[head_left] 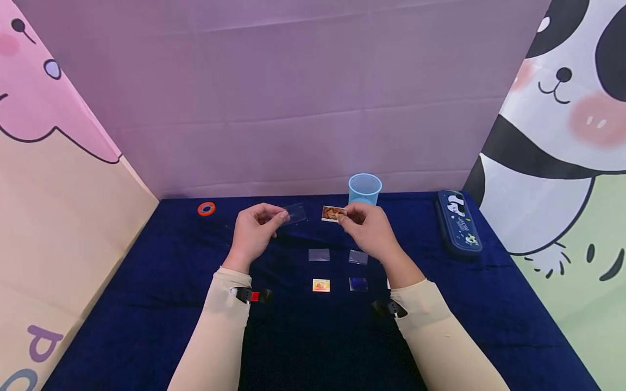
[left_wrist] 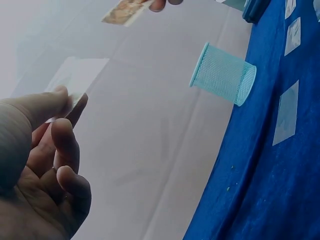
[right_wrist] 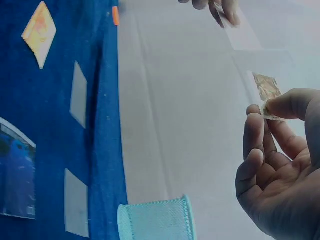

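A small clear plastic sleeve (head_left: 295, 213) is pinched between thumb and fingertips of my left hand (head_left: 255, 232). My right hand (head_left: 370, 230) pinches a brown-and-gold postage stamp (head_left: 333, 213) with a pale border by its right end. Sleeve and stamp are held up facing each other with a narrow gap between them. On the cloth below lie two clear sleeves (head_left: 319, 254), side by side. Nearer to me lie an orange-yellow stamp (right_wrist: 40, 32) with a notched edge and a dark blue stamp (head_left: 358, 284). A white edge peeks out beside my right wrist, mostly hidden.
A light blue mesh pen cup (head_left: 365, 187) stands at the back behind my right hand. An orange tape roll (head_left: 206, 209) lies at the back left, a dark blue pencil case (head_left: 458, 222) at the right. Dark blue cloth (head_left: 146, 304) covers the table, with fabric walls on three sides.
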Action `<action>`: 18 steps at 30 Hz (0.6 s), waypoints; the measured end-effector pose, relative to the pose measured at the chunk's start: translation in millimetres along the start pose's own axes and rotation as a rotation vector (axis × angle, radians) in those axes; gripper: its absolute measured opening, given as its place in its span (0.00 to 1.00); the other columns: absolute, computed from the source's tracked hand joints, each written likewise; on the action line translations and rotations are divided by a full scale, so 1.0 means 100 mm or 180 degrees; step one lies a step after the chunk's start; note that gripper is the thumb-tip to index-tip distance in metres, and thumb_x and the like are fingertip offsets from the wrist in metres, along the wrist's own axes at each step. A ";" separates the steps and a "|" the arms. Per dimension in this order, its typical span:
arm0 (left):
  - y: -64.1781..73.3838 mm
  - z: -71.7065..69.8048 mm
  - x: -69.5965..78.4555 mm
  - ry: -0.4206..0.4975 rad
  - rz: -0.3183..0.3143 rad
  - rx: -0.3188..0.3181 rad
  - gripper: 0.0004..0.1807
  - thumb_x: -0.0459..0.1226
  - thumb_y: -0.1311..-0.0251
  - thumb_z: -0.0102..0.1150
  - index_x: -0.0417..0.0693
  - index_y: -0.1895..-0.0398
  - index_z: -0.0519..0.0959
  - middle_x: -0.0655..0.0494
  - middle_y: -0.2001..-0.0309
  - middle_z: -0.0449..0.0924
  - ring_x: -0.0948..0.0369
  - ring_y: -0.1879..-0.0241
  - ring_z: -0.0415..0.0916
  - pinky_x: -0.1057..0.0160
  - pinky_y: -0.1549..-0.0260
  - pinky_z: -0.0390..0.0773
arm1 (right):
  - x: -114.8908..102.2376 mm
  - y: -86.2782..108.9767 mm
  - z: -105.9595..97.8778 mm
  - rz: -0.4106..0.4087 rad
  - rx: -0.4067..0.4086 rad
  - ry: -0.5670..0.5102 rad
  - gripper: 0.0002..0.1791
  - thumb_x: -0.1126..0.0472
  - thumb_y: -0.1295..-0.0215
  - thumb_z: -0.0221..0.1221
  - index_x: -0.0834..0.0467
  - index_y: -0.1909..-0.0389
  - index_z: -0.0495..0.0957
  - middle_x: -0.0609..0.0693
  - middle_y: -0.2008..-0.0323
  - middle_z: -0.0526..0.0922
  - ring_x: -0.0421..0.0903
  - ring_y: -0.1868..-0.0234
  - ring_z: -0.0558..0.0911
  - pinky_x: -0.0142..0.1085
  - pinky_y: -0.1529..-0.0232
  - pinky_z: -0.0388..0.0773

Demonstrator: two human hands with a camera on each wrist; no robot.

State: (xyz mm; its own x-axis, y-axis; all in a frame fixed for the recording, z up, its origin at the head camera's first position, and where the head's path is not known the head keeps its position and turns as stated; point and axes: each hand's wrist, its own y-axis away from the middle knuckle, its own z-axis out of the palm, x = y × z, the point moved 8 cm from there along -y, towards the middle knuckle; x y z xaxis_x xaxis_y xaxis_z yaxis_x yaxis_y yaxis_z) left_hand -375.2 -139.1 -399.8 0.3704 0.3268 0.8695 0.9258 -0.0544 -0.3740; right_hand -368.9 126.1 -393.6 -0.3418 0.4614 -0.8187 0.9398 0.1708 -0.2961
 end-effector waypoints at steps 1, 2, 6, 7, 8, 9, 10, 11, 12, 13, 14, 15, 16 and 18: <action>0.00 0.00 0.01 -0.0002 -0.0008 -0.0005 0.09 0.48 0.35 0.67 0.57 0.59 0.87 0.61 0.63 0.87 0.54 0.75 0.77 0.58 0.71 0.80 | -0.02 0.00 -0.02 -0.0012 0.0022 -0.0030 0.06 0.57 0.29 0.63 0.55 0.59 0.83 0.51 0.67 0.85 0.49 0.67 0.79 0.42 0.65 0.78; 0.00 0.01 0.01 -0.0003 -0.0009 -0.0006 0.09 0.48 0.35 0.67 0.57 0.59 0.87 0.61 0.63 0.87 0.54 0.75 0.77 0.58 0.70 0.80 | -0.04 0.00 -0.03 -0.0028 0.0036 -0.0057 0.06 0.58 0.30 0.63 0.56 0.59 0.84 0.51 0.67 0.85 0.49 0.67 0.80 0.42 0.65 0.78; 0.00 0.03 0.03 0.0007 0.0018 -0.0044 0.10 0.49 0.35 0.66 0.55 0.60 0.87 0.60 0.64 0.86 0.54 0.75 0.76 0.59 0.70 0.80 | -0.10 0.01 -0.06 -0.0075 0.0074 -0.0124 0.05 0.59 0.30 0.64 0.56 0.58 0.84 0.52 0.66 0.86 0.49 0.67 0.80 0.43 0.65 0.79; 0.00 0.04 0.03 0.0003 0.0015 -0.0056 0.10 0.50 0.35 0.66 0.56 0.61 0.88 0.60 0.65 0.86 0.54 0.75 0.76 0.59 0.71 0.79 | -0.11 0.02 -0.06 -0.0086 0.0083 -0.0133 0.06 0.59 0.30 0.64 0.56 0.58 0.84 0.51 0.66 0.86 0.49 0.67 0.80 0.43 0.65 0.79; 0.00 0.04 0.03 0.0000 0.0022 -0.0065 0.10 0.50 0.35 0.66 0.55 0.61 0.88 0.59 0.65 0.85 0.54 0.75 0.76 0.59 0.71 0.79 | -0.11 0.02 -0.06 -0.0097 0.0095 -0.0127 0.06 0.58 0.30 0.64 0.56 0.57 0.84 0.51 0.65 0.86 0.49 0.67 0.80 0.42 0.65 0.79; 0.01 0.05 0.03 0.0001 0.0025 -0.0072 0.10 0.49 0.35 0.66 0.55 0.62 0.88 0.58 0.66 0.84 0.54 0.75 0.76 0.59 0.72 0.78 | -0.12 0.03 -0.06 -0.0108 0.0109 -0.0136 0.06 0.58 0.30 0.64 0.55 0.57 0.84 0.51 0.65 0.86 0.48 0.67 0.81 0.41 0.65 0.79; 0.01 0.05 0.03 0.0000 0.0025 -0.0080 0.10 0.49 0.35 0.66 0.55 0.62 0.88 0.58 0.67 0.83 0.54 0.75 0.75 0.59 0.72 0.78 | -0.12 0.03 -0.06 -0.0116 0.0124 -0.0151 0.07 0.58 0.30 0.64 0.55 0.56 0.84 0.50 0.64 0.86 0.48 0.67 0.81 0.40 0.65 0.80; 0.01 0.05 0.03 -0.0001 0.0030 -0.0093 0.10 0.49 0.35 0.66 0.55 0.63 0.88 0.57 0.68 0.82 0.54 0.76 0.75 0.59 0.73 0.77 | -0.12 0.03 -0.06 -0.0131 0.0135 -0.0174 0.07 0.58 0.30 0.64 0.55 0.55 0.84 0.50 0.64 0.86 0.48 0.67 0.81 0.40 0.65 0.80; 0.01 0.05 0.03 0.0006 0.0032 -0.0108 0.10 0.49 0.35 0.66 0.54 0.63 0.88 0.56 0.68 0.82 0.54 0.76 0.74 0.59 0.73 0.77 | -0.13 0.03 -0.06 -0.0151 0.0151 -0.0199 0.08 0.58 0.30 0.64 0.55 0.54 0.84 0.50 0.64 0.86 0.48 0.67 0.81 0.39 0.65 0.80; 0.01 0.05 0.04 0.0027 0.0038 -0.0122 0.10 0.49 0.35 0.66 0.54 0.63 0.88 0.55 0.69 0.81 0.54 0.76 0.74 0.59 0.73 0.77 | -0.13 0.03 -0.06 -0.0170 0.0163 -0.0227 0.08 0.57 0.30 0.64 0.54 0.54 0.84 0.50 0.64 0.86 0.48 0.67 0.81 0.39 0.66 0.80; 0.02 0.06 0.04 0.0050 0.0047 -0.0136 0.10 0.49 0.35 0.66 0.54 0.62 0.88 0.55 0.69 0.80 0.54 0.76 0.73 0.59 0.73 0.76 | -0.14 0.03 -0.06 -0.0189 0.0177 -0.0255 0.08 0.57 0.29 0.64 0.54 0.54 0.84 0.50 0.64 0.86 0.48 0.67 0.81 0.39 0.67 0.80; 0.02 0.06 0.03 0.0073 0.0039 -0.0155 0.10 0.49 0.35 0.66 0.54 0.62 0.88 0.54 0.69 0.80 0.53 0.76 0.73 0.59 0.73 0.76 | -0.15 0.04 -0.06 -0.0210 0.0183 -0.0289 0.08 0.57 0.29 0.63 0.54 0.54 0.84 0.50 0.65 0.86 0.48 0.67 0.81 0.39 0.67 0.80; 0.02 0.06 0.03 0.0084 0.0028 -0.0177 0.10 0.49 0.35 0.66 0.55 0.62 0.89 0.55 0.68 0.80 0.53 0.75 0.72 0.59 0.73 0.76 | -0.15 0.04 -0.06 -0.0229 0.0188 -0.0313 0.08 0.57 0.29 0.63 0.54 0.54 0.84 0.50 0.66 0.85 0.48 0.67 0.81 0.38 0.68 0.80; 0.03 0.08 0.03 0.0125 0.0016 -0.0217 0.10 0.48 0.34 0.65 0.56 0.61 0.89 0.55 0.67 0.81 0.53 0.75 0.72 0.60 0.73 0.75 | -0.16 0.04 -0.06 -0.0256 0.0203 -0.0356 0.08 0.57 0.29 0.63 0.54 0.54 0.85 0.50 0.67 0.85 0.49 0.68 0.81 0.37 0.69 0.79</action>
State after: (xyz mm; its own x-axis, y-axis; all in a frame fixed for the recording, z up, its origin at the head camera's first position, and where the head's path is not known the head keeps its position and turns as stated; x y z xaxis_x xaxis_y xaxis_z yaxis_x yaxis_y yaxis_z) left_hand -372.2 -131.0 -400.6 0.3765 0.2891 0.8802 0.9264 -0.1204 -0.3567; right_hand -359.4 124.7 -379.0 -0.4169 0.3481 -0.8397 0.9088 0.1461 -0.3907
